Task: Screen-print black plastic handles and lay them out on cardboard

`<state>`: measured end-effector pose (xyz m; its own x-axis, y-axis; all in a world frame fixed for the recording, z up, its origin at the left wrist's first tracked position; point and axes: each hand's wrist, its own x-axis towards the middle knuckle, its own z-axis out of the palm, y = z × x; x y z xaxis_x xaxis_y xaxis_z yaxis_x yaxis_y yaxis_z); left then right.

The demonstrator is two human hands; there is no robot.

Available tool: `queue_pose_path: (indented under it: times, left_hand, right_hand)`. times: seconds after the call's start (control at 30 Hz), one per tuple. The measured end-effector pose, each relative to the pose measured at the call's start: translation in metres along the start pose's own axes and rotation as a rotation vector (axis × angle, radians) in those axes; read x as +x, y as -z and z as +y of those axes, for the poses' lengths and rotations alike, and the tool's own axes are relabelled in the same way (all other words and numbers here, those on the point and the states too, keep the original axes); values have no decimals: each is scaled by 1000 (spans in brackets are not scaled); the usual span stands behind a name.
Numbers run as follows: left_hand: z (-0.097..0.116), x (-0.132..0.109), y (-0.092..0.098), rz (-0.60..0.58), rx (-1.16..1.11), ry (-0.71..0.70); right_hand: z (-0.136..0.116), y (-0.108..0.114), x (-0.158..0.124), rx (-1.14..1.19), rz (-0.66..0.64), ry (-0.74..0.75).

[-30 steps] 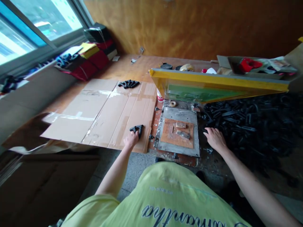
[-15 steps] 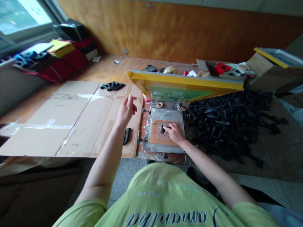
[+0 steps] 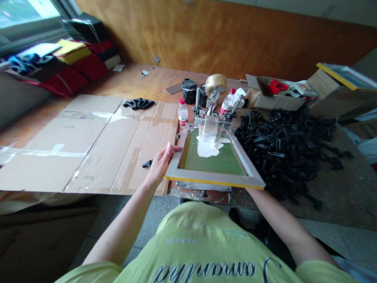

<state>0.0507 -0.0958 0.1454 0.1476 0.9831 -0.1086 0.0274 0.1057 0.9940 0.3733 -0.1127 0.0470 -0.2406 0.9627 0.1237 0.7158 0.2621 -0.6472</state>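
Note:
A silk-screen frame (image 3: 218,177) with a grey rim, yellow-taped front edge and green mesh lies tilted low over the metal base plate (image 3: 203,187). White ink (image 3: 207,149) is pooled on the mesh, and a pale squeegee (image 3: 210,127) stands at its far end. My left hand (image 3: 161,162) is at the frame's left rim, thumb raised and fingers against the edge. Under the near right corner, the frame hides my right hand; just the wrist and forearm (image 3: 277,212) show. Beside my left hand lies a black curved handle (image 3: 147,164), partly covered.
A flat cardboard sheet (image 3: 88,145) bears a row of black handles (image 3: 138,103). To the right is a heap of black handles (image 3: 271,145). Behind the frame stand a red-capped bottle (image 3: 183,114), a black tub (image 3: 189,91), a tape roll (image 3: 216,84) and an open carton (image 3: 279,101).
The screen frame has swung down from its raised position over the plate, covering the small black piece. My left hand has come down to its rim; my right hand has gone beneath it.

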Motion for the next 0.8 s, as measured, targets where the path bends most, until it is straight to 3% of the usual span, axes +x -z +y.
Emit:
queue_pose_path:
  times: [0.1, 0.2, 0.3, 0.4, 0.53, 0.63, 0.73, 0.8]
  left_hand:
    - [-53, -19, 3, -27, 19, 162]
    - [-95, -20, 1, -1, 113, 228]
    - [-120, -13, -1, 18, 207, 249]
    - [-131, -9, 1, 5, 198, 240]
    - [-138, -8, 4, -9, 165, 252]
    - [-141, -8, 4, -11, 177, 262]
    - [-140, -8, 3, -22, 188, 275]
    - [-137, -9, 2, -31, 167, 282]
  right_hand:
    - [15, 43, 13, -117, 268, -135]
    - [-5, 55, 47, -286, 409, -94]
    - [-42, 37, 79, -479, 245, 52]
    - [-65, 11, 86, -595, 7, 91]
    - [-66, -6, 56, -606, -151, 155]
    - [-59, -1, 32, -554, -233, 329]
    - [-57, 9, 29, -477, -333, 436]
    - [-57, 10, 34, -449, -298, 390]
